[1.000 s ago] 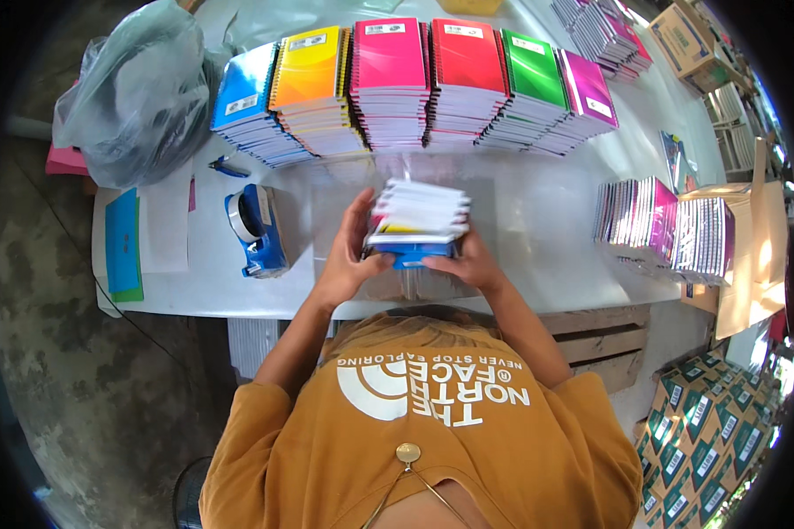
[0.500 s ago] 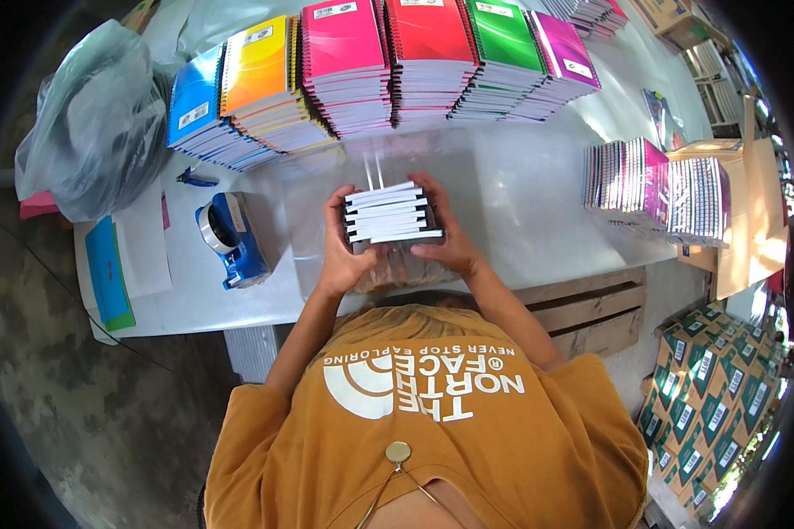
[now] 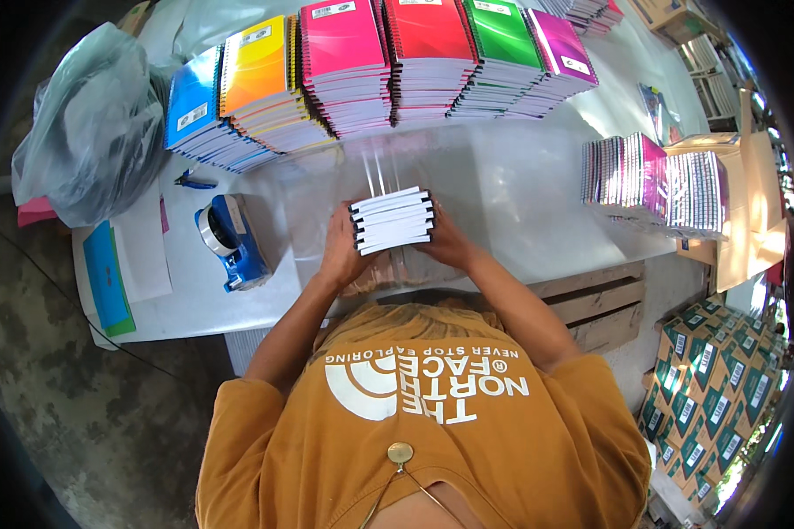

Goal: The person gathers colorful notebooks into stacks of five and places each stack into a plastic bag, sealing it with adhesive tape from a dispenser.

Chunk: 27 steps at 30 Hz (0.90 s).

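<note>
Between my two hands is a small stack of spiral notebooks [image 3: 392, 220], its white page edges facing up and the dark bindings at the sides. My left hand [image 3: 340, 243] grips the stack's left side, and my right hand [image 3: 448, 236] presses on the right side. Under the stack a clear plastic sheet or bag [image 3: 379, 167] lies on the grey-white table [image 3: 529, 194]. The notebooks' covers are hidden from view.
Tall stacks of blue, yellow, pink, red [image 3: 430, 33], green and purple notebooks line the back. A blue tape dispenser [image 3: 235, 242], pliers [image 3: 194, 181] and a plastic bag [image 3: 93, 123] stand left. Purple notebooks [image 3: 626, 181] and a cardboard box [image 3: 741, 203] are right.
The notebooks in my hands are pressed closer together and their edges line up better. Both hands have shifted lower along the sides of the stack.
</note>
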### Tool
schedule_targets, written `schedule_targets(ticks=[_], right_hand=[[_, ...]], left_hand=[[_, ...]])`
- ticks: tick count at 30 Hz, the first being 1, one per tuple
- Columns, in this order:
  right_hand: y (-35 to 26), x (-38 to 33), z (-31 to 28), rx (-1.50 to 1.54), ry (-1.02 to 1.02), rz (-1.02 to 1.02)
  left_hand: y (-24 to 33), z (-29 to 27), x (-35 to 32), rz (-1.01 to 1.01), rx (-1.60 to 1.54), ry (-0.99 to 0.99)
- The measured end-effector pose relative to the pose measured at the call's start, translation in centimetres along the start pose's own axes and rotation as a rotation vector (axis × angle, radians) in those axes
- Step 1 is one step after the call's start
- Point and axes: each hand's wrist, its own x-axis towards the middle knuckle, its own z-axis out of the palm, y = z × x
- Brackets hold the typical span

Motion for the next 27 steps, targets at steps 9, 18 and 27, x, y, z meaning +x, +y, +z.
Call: schedule_targets(ticks=[9,18,27], right_hand=[[-4.7,2.5,-5.3,0.701,-0.141,0.411],[-3.5,0.4,-2.2,0.521,0.059,0.235],[-3.3,0.1,-1.5,0.471,0.121,0.172]], left_hand=[[5.3,-5.4,-0.6,-0.113,-0.060,0.066],[3.7,-2.3,-1.1,-0.040,0.005,0.116],[3.5,-1.3,-1.4,-0.099,-0.016,0.150]])
